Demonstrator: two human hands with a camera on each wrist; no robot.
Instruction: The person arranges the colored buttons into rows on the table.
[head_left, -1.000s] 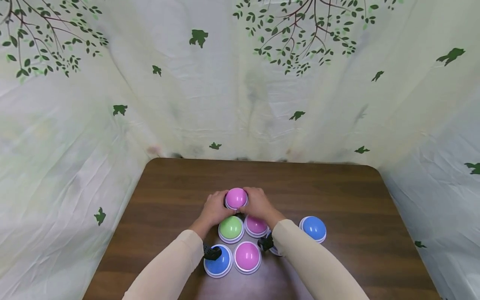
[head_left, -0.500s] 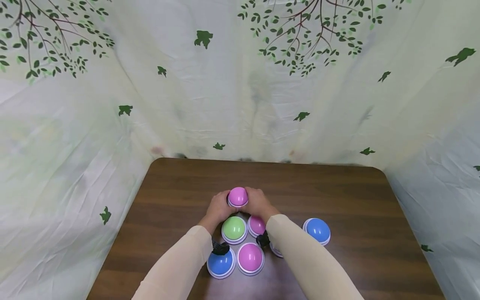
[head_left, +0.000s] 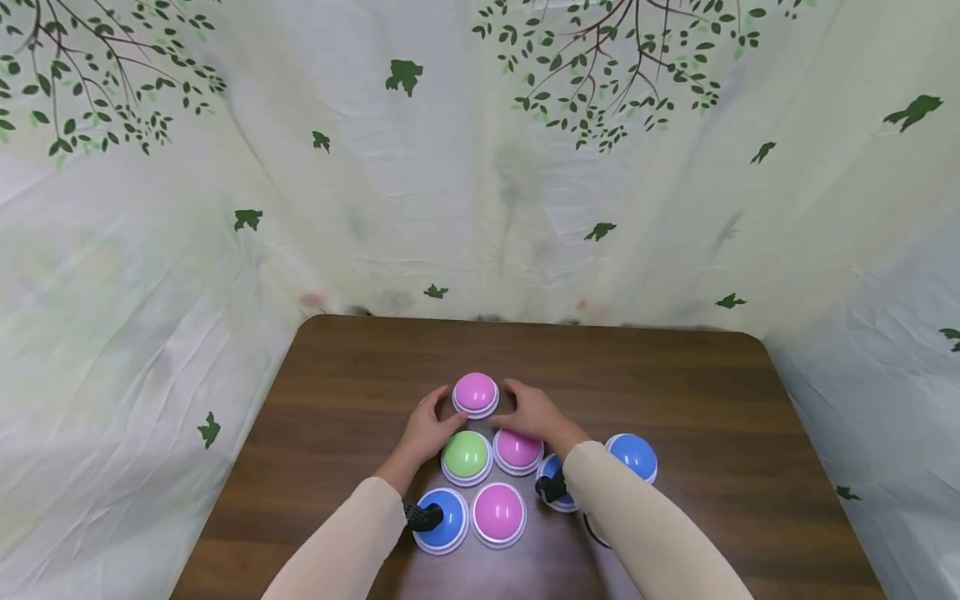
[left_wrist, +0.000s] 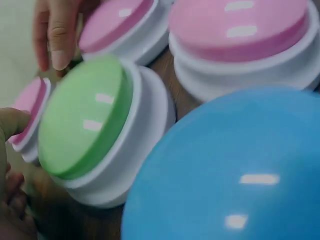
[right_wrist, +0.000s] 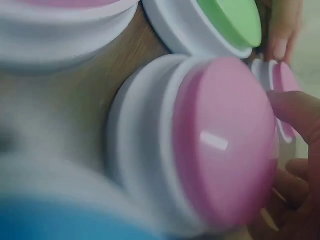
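Work at the brown worktop [head_left: 360, 358] looked well advanced: near blue button [head_left: 453, 522] and near pink button [head_left: 498, 512] sat side by side at the front, with green button [head_left: 465, 454] and middle pink button [head_left: 518, 449] behind them. Farther off, left hand [head_left: 426, 432] and right hand [head_left: 536, 413] flanked the far pink button [head_left: 476, 392], fingers loosely spread and gripping nothing. It rested upright at the cluster's far tip, its placing judged done or nearly so. Right-hand blue button [head_left: 634, 456] stood off to the side; whether it remained to be moved could not be told.

Under the right sleeve [head_left: 648, 525], a dark curved edge [head_left: 593, 533] went unidentified. A dark strap [head_left: 553, 487] masked much of the half-hidden blue button [head_left: 553, 464]. Whether the left thumb touched the far rim was unclear. Both wrist views cropped the closest buttons.
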